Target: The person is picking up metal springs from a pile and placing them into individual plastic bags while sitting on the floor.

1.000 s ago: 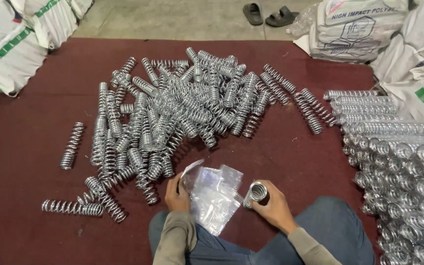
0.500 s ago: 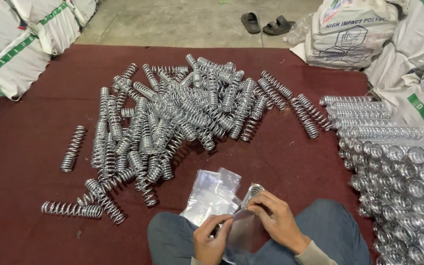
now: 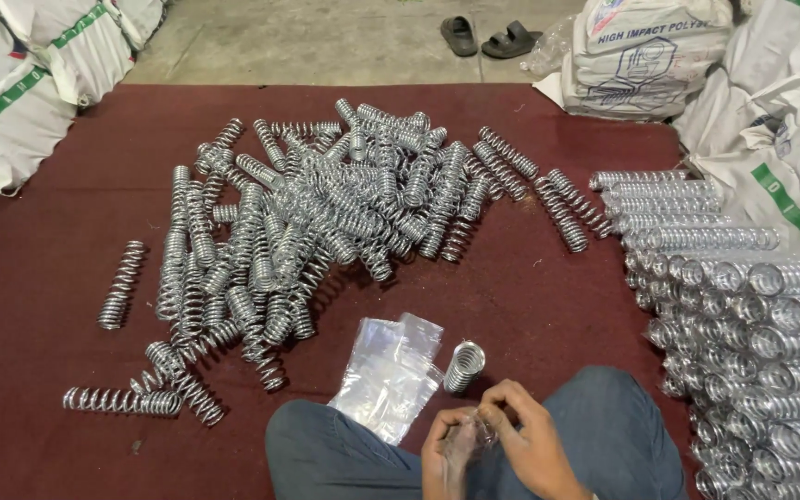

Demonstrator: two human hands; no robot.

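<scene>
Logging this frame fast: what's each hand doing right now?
Left hand: grip closed on a clear plastic bag.
Right hand: fingers pinching the same bag's top edge.

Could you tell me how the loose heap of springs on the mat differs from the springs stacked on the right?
The loose heap of springs lies tangled, pointing every way, and bare. The stacked springs lie side by side in neat rows, and they look wrapped in clear plastic. The loose heap of springs sits mid-mat; the stacked springs run along the right edge. Both are shiny silver metal coils.

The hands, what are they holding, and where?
Both the left hand and right hand pinch a small clear plastic bag at its top edge.
</scene>
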